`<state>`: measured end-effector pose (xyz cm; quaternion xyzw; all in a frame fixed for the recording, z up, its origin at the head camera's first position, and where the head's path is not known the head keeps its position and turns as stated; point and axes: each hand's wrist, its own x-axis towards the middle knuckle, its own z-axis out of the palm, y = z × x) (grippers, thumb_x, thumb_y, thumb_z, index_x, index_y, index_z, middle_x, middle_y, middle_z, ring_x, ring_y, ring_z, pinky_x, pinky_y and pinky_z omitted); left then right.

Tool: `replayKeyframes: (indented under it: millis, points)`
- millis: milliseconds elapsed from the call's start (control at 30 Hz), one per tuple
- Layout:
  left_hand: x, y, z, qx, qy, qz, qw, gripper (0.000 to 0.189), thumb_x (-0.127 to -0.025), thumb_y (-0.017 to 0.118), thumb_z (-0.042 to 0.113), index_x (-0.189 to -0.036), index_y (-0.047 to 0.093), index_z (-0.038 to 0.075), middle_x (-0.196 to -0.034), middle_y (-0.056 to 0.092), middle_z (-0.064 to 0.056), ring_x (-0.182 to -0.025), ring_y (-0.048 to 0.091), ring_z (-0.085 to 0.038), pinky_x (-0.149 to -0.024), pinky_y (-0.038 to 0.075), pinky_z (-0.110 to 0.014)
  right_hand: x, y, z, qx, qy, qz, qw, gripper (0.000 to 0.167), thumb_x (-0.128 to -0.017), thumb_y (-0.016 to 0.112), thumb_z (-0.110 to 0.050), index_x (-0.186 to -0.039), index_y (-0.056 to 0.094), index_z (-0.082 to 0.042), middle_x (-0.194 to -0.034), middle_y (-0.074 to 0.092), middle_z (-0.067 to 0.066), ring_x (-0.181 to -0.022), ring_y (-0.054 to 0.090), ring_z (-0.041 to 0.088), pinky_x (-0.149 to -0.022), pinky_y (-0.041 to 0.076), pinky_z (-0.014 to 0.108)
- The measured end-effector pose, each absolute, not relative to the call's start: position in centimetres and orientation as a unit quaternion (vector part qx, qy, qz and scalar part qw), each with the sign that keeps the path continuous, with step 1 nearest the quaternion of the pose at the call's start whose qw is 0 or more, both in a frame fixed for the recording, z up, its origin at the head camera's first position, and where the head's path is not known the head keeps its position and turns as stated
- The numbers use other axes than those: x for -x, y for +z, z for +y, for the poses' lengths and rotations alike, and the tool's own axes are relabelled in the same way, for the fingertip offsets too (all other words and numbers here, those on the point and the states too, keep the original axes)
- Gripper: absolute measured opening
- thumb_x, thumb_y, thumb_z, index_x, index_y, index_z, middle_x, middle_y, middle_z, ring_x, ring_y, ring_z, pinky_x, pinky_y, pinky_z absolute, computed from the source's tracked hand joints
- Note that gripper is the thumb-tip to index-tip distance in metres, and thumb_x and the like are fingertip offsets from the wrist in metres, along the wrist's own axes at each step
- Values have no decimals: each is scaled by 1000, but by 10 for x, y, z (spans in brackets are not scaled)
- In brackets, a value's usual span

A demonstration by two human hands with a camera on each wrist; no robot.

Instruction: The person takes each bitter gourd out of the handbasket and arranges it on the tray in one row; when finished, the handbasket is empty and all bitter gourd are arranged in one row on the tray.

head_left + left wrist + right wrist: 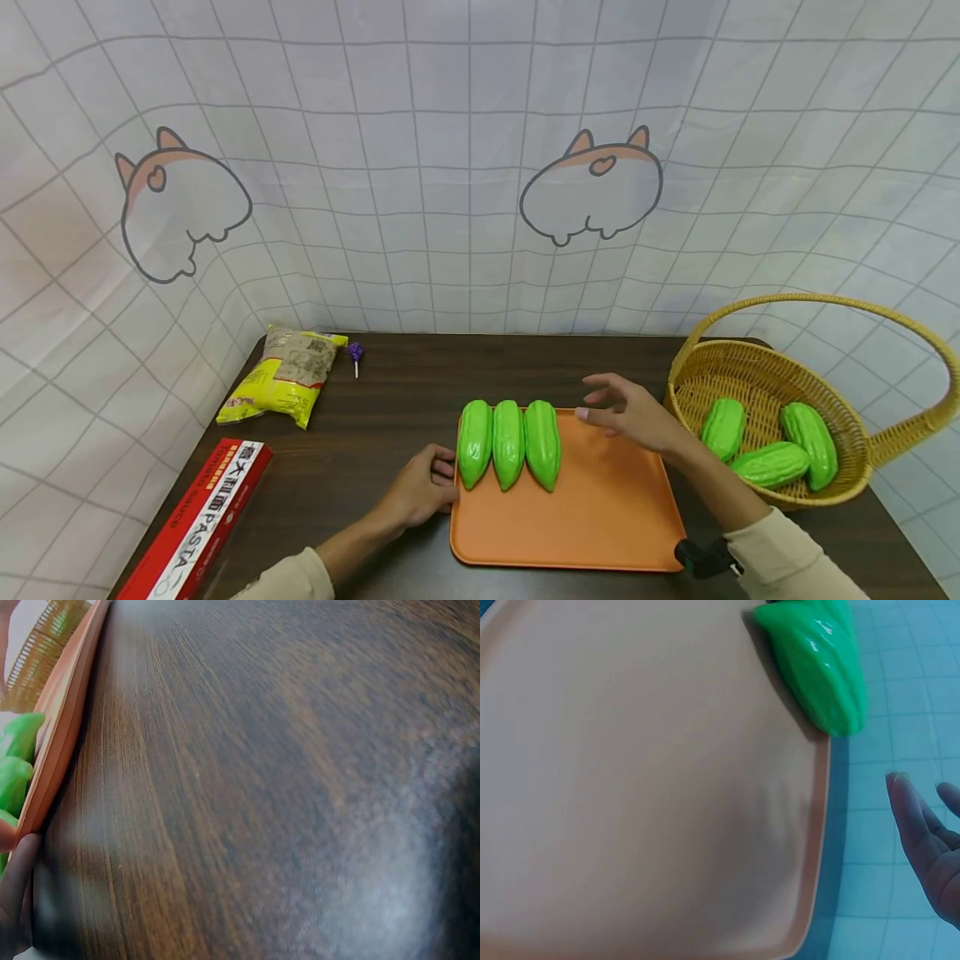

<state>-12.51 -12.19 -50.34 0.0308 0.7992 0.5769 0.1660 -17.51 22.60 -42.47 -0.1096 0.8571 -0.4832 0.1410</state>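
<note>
Three glossy green bitter melons (508, 444) lie side by side along the left of an orange tray (585, 512), their pointed ends toward me. My left hand (420, 487) holds the tray's left rim; in the left wrist view, fingers (21, 874) meet the rim (64, 742) beside the melons. Above the tray's far right part hovers my right hand (633, 414), fingers loosely spread and nothing in them. The right wrist view shows that hand (934, 855) apart from the nearest melon (817, 667).
On the right stands a wicker basket (843, 404) with a tall handle, holding three more bitter melons (772, 464). At the left lie a yellow bag (288, 375), a purple lollipop (356, 353) and a red pasta box (198, 517). A grid-patterned curtain (465, 167) hangs behind the table.
</note>
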Motion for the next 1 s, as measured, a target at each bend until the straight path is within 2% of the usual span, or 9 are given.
replayKeyframes:
  millis: [200, 367, 633, 800, 1000]
  points:
    - [126, -504, -122, -31, 576, 799, 167, 59, -71, 70, -6, -127, 53, -6, -106, 58, -16, -84, 62, -18, -63, 62, -33, 172, -416, 236, 120, -483, 857, 136, 69, -93, 71, -33, -149, 40, -9, -135, 54, 26, -105, 67, 35, -85, 61, 46]
    - [126, -504, -123, -30, 578, 798, 170, 58, -71, 70, -5, -127, 53, -5, -106, 58, -16, -84, 62, -18, -62, 62, -32, 170, -408, 247, 137, -472, 859, 141, 69, -94, 70, -31, -150, 38, -8, -134, 55, 26, -105, 67, 34, -84, 61, 46]
    - [127, -504, -123, -31, 578, 797, 173, 59, -71, 71, -5, -127, 52, -6, -106, 57, -16, -84, 62, -18, -63, 62, -32, 166, -392, 276, 144, -446, 867, 168, 66, -95, 68, -32, -150, 38, -10, -135, 54, 24, -104, 67, 27, -81, 59, 36]
    - [127, -505, -124, -32, 578, 797, 170, 59, -71, 70, -6, -127, 52, -6, -105, 57, -16, -83, 62, -18, -62, 62, -33, 164, -385, 298, 147, -439, 867, 182, 61, -97, 65, -29, -149, 39, -9, -134, 55, 24, -107, 68, 26, -84, 60, 39]
    - [127, -505, -124, -31, 579, 797, 171, 59, -71, 70, -6, -127, 52, -6, -106, 57, -16, -83, 62, -18, -62, 62, -33, 162, -378, 323, 173, -425, 868, 189, 56, -99, 62, -23, -147, 42, -3, -130, 56, 24, -101, 70, 16, -79, 61, 37]
